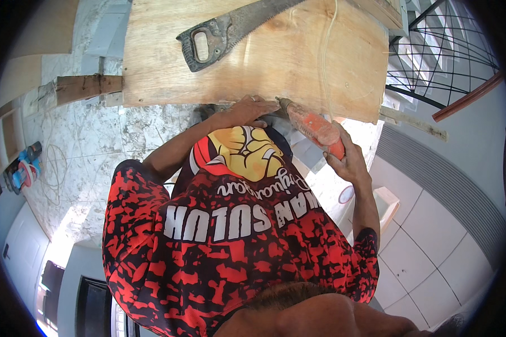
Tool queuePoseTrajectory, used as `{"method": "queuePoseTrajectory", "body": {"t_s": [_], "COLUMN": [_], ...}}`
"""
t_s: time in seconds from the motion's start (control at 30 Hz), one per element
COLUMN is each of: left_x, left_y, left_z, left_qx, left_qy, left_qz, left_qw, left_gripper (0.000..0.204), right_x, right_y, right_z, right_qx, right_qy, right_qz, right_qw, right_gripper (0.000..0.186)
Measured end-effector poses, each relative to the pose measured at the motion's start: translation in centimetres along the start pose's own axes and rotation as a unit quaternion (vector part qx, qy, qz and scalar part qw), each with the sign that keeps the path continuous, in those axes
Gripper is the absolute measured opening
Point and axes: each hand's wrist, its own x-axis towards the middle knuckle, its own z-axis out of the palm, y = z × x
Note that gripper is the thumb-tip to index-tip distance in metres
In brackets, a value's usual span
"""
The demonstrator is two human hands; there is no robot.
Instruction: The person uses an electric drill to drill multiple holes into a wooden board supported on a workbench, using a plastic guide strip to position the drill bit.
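Observation:
A red-orange electric drill point(315, 128) with a dark, dusty nose is in my right hand point(349, 154), which wraps round its rear end. Its tip points left and sits at the near edge of a pale plywood board point(287, 62). Close to that tip, my left hand point(246, 111) grips the same edge, fingers along it and thumb lower down. Whether the bit touches the wood I cannot tell. On top of the board lies a handsaw point(219, 38) with a worn dark handle, its toothed blade reaching toward the far edge.
A pale cord point(327, 53) crosses the board near the drill. Wooden strips stick out at the left point(90, 87) and right point(416, 123). A black metal grille point(444, 53) stands at the far right. A blue and red tool point(27, 168) is at the left.

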Motion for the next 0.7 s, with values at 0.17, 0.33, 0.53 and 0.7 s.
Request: {"method": "queuePoseTrajectory", "body": {"t_s": [0.17,0.33,0.53,0.7], "left_x": [0.2,1.8,5.2,5.8], "left_y": [-0.5,9.7,13.7,13.3], "left_z": [-1.0,-8.8,-5.7,-5.1], "left_qx": [-0.173,-0.297,-0.168,-0.166], "left_qy": [-0.028,0.189,0.280,0.365], "left_qz": [-0.043,0.115,0.265,0.251], "left_qw": [0.984,0.929,0.907,0.881], "left_gripper": [0.057,0.058,0.046,0.040], "right_x": [0.7,0.5,0.7,1.8], "right_y": [-2.2,-3.3,-3.5,-4.3], "right_z": [-0.9,0.2,0.7,-0.3], "right_qx": [-0.085,-0.075,-0.234,-0.241], "right_qy": [-0.056,-0.044,-0.089,-0.118], "right_qz": [-0.021,-0.002,-0.195,-0.168], "right_qw": [0.995,0.996,0.948,0.948], "right_gripper": [0.074,0.064,0.034,0.031]}}
